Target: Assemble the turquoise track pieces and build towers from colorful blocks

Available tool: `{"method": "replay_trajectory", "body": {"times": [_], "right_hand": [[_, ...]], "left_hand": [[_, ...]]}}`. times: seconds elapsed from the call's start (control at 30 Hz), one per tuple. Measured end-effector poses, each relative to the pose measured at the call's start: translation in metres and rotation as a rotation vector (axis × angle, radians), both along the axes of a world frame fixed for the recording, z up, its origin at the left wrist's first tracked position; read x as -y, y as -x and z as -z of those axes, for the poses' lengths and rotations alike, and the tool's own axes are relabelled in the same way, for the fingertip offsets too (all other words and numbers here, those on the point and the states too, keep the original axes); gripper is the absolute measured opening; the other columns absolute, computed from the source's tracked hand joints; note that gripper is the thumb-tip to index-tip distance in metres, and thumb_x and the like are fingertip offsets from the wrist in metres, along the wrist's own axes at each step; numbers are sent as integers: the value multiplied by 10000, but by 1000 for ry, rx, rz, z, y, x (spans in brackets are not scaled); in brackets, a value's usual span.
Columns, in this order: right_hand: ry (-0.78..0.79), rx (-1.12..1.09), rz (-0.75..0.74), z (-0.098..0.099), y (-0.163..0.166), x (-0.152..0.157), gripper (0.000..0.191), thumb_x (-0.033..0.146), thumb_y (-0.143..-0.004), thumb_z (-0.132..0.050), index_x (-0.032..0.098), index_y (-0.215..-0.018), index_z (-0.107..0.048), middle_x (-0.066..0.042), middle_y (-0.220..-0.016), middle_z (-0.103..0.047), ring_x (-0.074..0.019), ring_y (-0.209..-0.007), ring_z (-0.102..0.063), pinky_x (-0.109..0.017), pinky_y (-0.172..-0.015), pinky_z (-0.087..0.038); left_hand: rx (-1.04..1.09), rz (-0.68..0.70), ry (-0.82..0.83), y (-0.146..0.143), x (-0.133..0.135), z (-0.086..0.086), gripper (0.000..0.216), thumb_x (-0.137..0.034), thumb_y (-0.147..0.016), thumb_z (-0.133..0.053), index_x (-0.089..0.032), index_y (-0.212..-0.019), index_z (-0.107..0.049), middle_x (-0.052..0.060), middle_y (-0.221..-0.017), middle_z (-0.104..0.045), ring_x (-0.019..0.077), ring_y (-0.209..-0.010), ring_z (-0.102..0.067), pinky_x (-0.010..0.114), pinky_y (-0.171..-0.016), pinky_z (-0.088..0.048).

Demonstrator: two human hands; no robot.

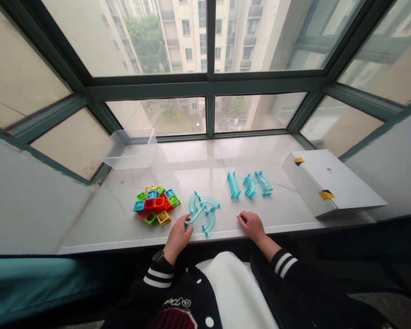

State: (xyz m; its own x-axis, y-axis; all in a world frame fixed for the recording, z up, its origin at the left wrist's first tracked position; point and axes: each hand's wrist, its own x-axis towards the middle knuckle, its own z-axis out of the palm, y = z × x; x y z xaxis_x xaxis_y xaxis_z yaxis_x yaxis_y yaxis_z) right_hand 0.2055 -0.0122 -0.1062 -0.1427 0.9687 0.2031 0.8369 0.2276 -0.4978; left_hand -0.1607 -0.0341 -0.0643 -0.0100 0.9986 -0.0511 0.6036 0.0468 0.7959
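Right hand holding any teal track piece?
No. The right hand rests empty on the sill, apart from the teal track pieces.

Left hand (178, 237): forward, fingers curled, thumb toward fingertips | Right hand (251, 225): palm down, fingers loosely bent, resting | Forearms: both extended forward, apart.

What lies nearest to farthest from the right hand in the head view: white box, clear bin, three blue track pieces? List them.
1. three blue track pieces, just beyond the right hand
2. white box, off to its right
3. clear bin, far left at the back
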Motion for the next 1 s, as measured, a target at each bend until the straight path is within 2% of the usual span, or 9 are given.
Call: {"method": "replay_trajectory", "body": {"times": [0.1,0.27,0.37,0.5,0.63,0.73,0.8,0.87,1.0], "right_hand": [[6,-2,-5,0,0,0,337,383,-1031,-489,217,-799,-669,-47,-732,-690,-207,-737,-604,-320,-781,-391],[10,-5,2,-1,1,0,334,387,-1025,-495,214,-804,-677,-45,-735,-687,-207,-743,-603,-322,-787,-401],[13,-13,2,-1,1,1,329,381,-1022,-496,213,-806,-677,-45,-735,-684,-205,-740,-602,-322,-783,-409],[49,-62,15,-7,1,-1,316,387,-1001,-526,216,-787,-685,-43,-724,-686,-205,-734,-605,-329,-774,-441],[199,-321,-44,-35,13,-3,246,394,-986,-563,228,-897,-721,-33,-803,-726,-199,-740,-648,-327,-722,-514],[224,-538,-281,-71,35,4,281,344,-998,-593,241,-1235,-704,-49,-985,-745,-192,-874,-700,-334,-811,-580],[224,-573,-464,-95,52,11,427,298,-1017,-586,284,-1444,-613,-64,-1131,-721,-178,-936,-700,-348,-883,-594],[225,-578,-573,-112,68,18,524,262,-1030,-577,325,-1547,-525,-76,-1250,-684,-157,-924,-699,-356,-913,-603],[186,-553,-601,-124,83,26,562,180,-1023,-550,343,-1559,-512,-90,-1396,-646,-194,-1107,-696,-387,-988,-600]], "left_hand": [[67,-37,46,-1,-2,-5,416,-359,-919,-539,-194,-1267,-698,113,-1146,-742,268,-1034,-707,435,-989,-558],[253,-140,225,-1,-3,-3,527,-491,-928,-492,-177,-1302,-691,38,-835,-700,223,-707,-643,358,-675,-549],[391,-194,239,-4,-4,-3,547,-524,-891,-524,-166,-1265,-701,68,-941,-726,199,-709,-624,319,-607,-522],[533,-216,147,-9,-3,-12,514,-497,-887,-598,-170,-1275,-680,122,-1200,-711,200,-871,-674,318,-682,-577],[581,-107,51,-18,-1,-28,523,-451,-889,-720,-206,-1343,-633,134,-1310,-675,230,-1061,-693,388,-871,-627],[537,-1,-13,-30,1,-44,500,-427,-903,-752,-228,-1343,-623,133,-1337,-669,234,-1106,-691,417,-937,-624],[475,58,-60,-41,3,-56,460,-419,-928,-743,-245,-1337,-624,125,-1348,-661,230,-1092,-700,413,-927,-628],[416,114,-113,-51,6,-66,452,-403,-941,-744,-273,-1355,-617,109,-1360,-651,228,-1086,-707,404,-909,-633],[350,167,-190,-63,11,-74,490,-367,-922,-778,-304,-1378,-608,90,-1356,-658,236,-1100,-706,408,-916,-628]]}}
